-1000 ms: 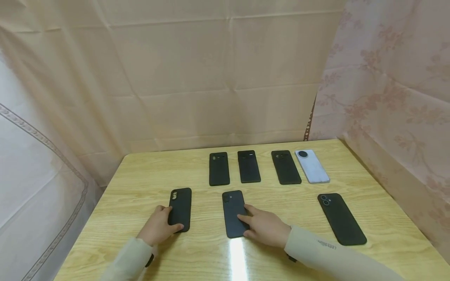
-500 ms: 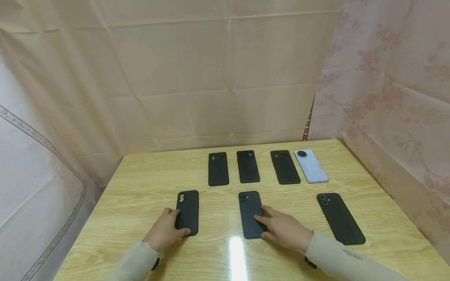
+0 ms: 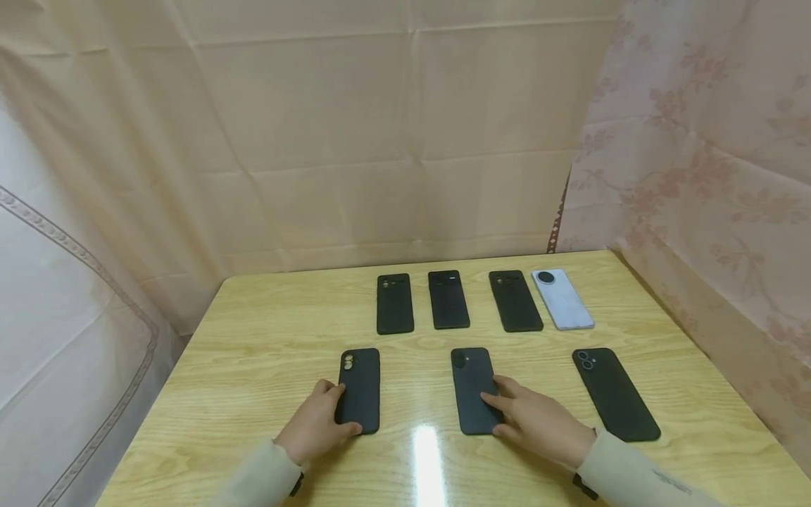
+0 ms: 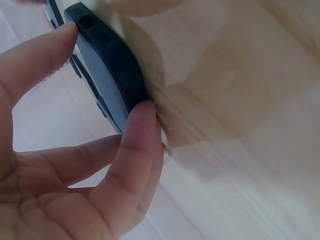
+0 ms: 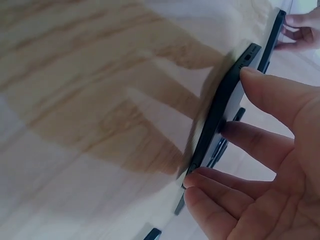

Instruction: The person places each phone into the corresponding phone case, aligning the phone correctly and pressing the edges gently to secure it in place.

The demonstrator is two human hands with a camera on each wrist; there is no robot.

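My left hand (image 3: pixel 319 424) holds a black phone case (image 3: pixel 361 394) by its left side and near end. Its camera cutouts show the pale table through them. In the left wrist view the thumb is at the end with the port opening (image 4: pixel 87 21), and the fingers are along the side. To the right, a dark blue phone (image 3: pixel 472 387) lies back up, with my right hand (image 3: pixel 535 422) gripping its right edge. The right wrist view has the thumb at the phone's port end, one fingertip on its back and other fingers along its side.
Along the back of the wooden table (image 3: pixel 253 317) lie a black case (image 3: pixel 394 306), a black phone (image 3: pixel 448 303), another black case (image 3: pixel 516 303) and a white phone (image 3: pixel 564 299). A dark phone with two lenses (image 3: pixel 614 394) lies beyond my right hand. Curtains (image 3: pixel 405 141) surround the table.
Both hands have slid to the right and slightly nearer, taking the phone case and the dark blue phone along the table. The other phones and cases stay where they were.
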